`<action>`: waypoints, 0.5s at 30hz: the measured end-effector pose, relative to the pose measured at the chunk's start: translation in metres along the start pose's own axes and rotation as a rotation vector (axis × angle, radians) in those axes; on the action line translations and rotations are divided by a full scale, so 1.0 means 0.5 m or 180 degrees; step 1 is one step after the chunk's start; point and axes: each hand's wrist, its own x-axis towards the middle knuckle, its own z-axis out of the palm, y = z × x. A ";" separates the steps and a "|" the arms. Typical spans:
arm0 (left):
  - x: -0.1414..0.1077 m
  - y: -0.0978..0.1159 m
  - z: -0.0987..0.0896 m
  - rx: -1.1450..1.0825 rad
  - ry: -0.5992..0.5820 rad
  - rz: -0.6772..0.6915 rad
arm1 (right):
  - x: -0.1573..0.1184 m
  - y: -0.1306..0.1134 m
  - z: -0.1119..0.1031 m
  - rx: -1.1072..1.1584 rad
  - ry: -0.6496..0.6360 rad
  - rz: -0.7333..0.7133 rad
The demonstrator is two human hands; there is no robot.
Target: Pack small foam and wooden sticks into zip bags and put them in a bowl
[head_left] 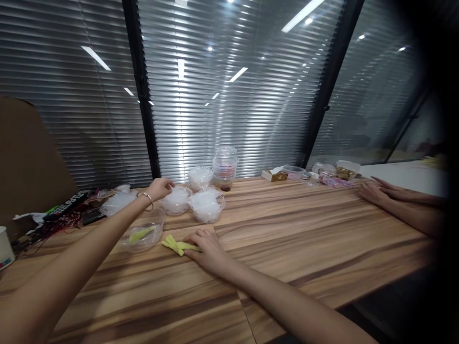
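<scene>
My right hand (pixel 204 248) rests low over the wooden table (pixel 287 229), its fingers closed on a yellow-green fuzzy bundle (pixel 175 245). Farther forward, my left hand (pixel 160 188), with a bracelet at the wrist, reaches to the edge of a clear bowl of white material (pixel 175 199). Its fingers are bent, and what they hold, if anything, is hidden. Beneath my left forearm stands a clear round container (pixel 152 234) with a yellow-green strip (pixel 141 234) inside. Another bowl of white material (pixel 207 205) sits just to the right.
Stacked clear tubs (pixel 225 167) stand by the blinds. A tissue box (pixel 274 175) and plastic packages (pixel 335 180) lie at the back right. Another person's hands (pixel 376 191) rest at the right. A paper cup (pixel 5 248) and black device (pixel 68 205) are at left.
</scene>
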 end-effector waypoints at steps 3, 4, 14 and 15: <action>-0.027 0.015 -0.047 -0.0092 0.0724 -0.0072 | 0.000 0.004 0.004 -0.0090 0.0065 -0.0090; -0.043 0.027 -0.060 -0.0181 0.1026 -0.0067 | 0.001 0.006 0.007 -0.0129 0.0100 -0.0118; -0.360 0.171 -0.026 -0.3307 0.0555 -0.1018 | 0.011 0.025 0.025 0.0230 0.0337 0.0054; -0.381 0.176 -0.016 -0.3311 0.0359 -0.1056 | 0.012 0.026 0.026 0.0415 0.0347 0.0085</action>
